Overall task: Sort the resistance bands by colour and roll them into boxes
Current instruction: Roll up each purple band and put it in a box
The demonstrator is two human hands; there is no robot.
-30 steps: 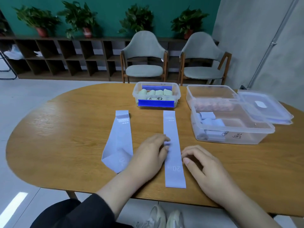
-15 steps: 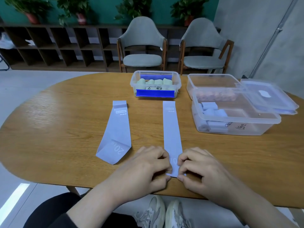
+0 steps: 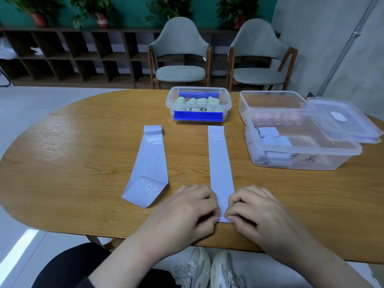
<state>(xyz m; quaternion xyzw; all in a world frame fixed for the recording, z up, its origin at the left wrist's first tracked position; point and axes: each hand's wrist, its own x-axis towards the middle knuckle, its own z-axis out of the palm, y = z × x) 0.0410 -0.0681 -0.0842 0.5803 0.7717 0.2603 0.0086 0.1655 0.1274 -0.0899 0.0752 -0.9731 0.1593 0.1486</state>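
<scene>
Curled fingertips [image 3: 216, 218] of the left hand [image 3: 187, 210] and right hand [image 3: 257, 208] pinch the near end of a flat lilac band [image 3: 220, 161] on the table [image 3: 83, 163], where a tight, square first fold should keep the roll even for the box [image 3: 301, 150] at right.

"20 LB" is printed in white on the folded lavender band [image 3: 148, 169].

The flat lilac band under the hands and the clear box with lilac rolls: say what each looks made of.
Flat lilac band: probably thin matte rubber or latex; it lies limp and flat with printed white marks, both hands pinching its near end. Clear box with lilac rolls: glossy see-through plastic, likely rigid; contents show through its walls.
</scene>
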